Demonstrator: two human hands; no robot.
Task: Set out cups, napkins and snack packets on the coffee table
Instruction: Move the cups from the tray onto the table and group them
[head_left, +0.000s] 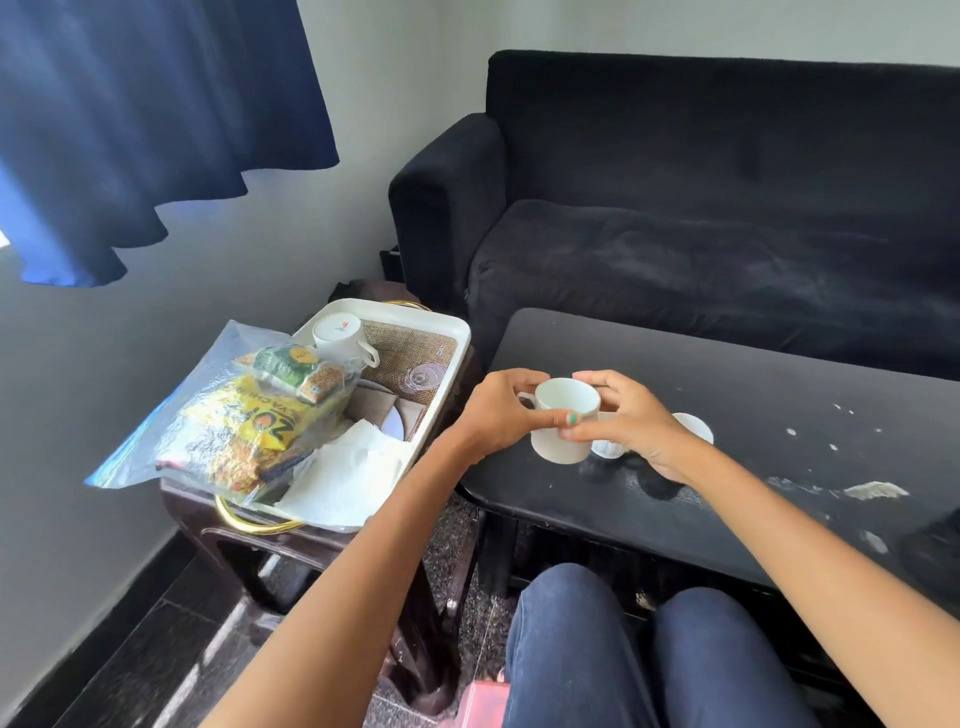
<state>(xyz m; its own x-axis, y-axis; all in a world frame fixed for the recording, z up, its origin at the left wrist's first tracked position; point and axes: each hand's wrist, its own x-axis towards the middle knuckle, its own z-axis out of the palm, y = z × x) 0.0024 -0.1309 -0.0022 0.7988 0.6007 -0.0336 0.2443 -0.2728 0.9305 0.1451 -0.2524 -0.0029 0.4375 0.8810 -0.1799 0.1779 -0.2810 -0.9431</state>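
A white cup (563, 415) hangs just above the left end of the black coffee table (753, 415). My left hand (493, 410) grips its left side by the handle, and my right hand (631, 421) grips its right side. Two more white cups (693, 426) stand on the table behind my right hand, partly hidden. On the side table, a white tray (447, 374) holds an upturned white cup (343, 338), white napkins (348, 467) and a clear bag of snack packets (244, 421).
The tray also carries a woven mat, a glass (426, 376) lying on it and a plate. A black sofa (701, 208) stands behind the coffee table. My knees (649, 649) are close to the table's front edge. A blue curtain hangs at the upper left.
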